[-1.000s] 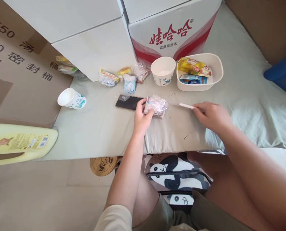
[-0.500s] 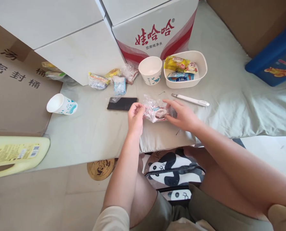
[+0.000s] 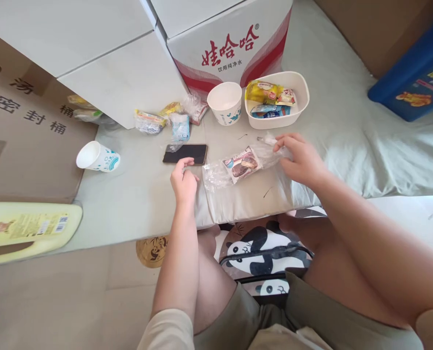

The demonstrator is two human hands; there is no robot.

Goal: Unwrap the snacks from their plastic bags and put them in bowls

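Observation:
A small packaged snack [image 3: 241, 165], with brown round cakes printed on its wrapper, lies inside a clear plastic bag [image 3: 217, 177] stretched out on the cloth. At the bag's right end, my right hand [image 3: 301, 159] has its fingers curled over the crumpled plastic. Under that end a white utility knife [image 3: 263, 139] shows only its tip; the plastic and my hand cover the remainder. My left hand [image 3: 185, 181] is empty, its fingers loosely bent and apart, to the left of the bag and just below a black phone [image 3: 187, 154].
Behind the bag stand a paper cup [image 3: 224, 109] and a white tub [image 3: 278, 121] with wrapped snacks. Several bagged snacks [image 3: 180, 127] lie behind the phone. Another paper cup [image 3: 99, 157] rests tipped at the left. A blue container [image 3: 409, 78] and a yellow jug [image 3: 65, 233] flank the surface.
My left hand has let go of the bag and moved left. My right hand has moved right to the bag's end. The bag now lies spread out with the snack's printed face showing.

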